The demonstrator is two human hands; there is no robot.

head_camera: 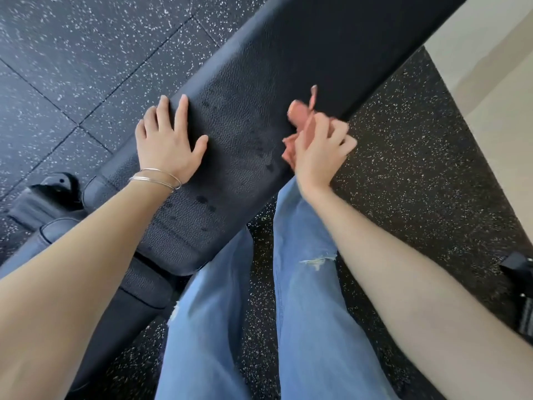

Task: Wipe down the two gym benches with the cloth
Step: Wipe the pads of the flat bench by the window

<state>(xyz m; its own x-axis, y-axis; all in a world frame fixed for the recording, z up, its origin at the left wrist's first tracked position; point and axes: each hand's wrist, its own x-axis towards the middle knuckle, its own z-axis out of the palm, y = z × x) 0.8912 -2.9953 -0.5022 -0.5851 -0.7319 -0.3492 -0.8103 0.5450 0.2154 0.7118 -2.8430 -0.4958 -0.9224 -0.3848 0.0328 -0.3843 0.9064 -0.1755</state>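
Observation:
A black padded gym bench (259,90) runs diagonally from the lower left to the upper right. Dark wet spots and streaks mark its leather surface near the middle. My left hand (167,140) lies flat on the bench's left edge, fingers spread, with thin bangles on the wrist. My right hand (320,151) is at the bench's near right edge, closed around a bunched salmon-pink cloth (300,116) that touches the pad. Only one bench is clearly in view.
A second dark pad section (138,287) and the frame's foot (49,197) sit at the lower left. Speckled black rubber flooring (409,168) surrounds the bench. My legs in blue jeans (300,284) stand against it. A pale wall (490,53) is at the right; a dark object (522,290) at the right edge.

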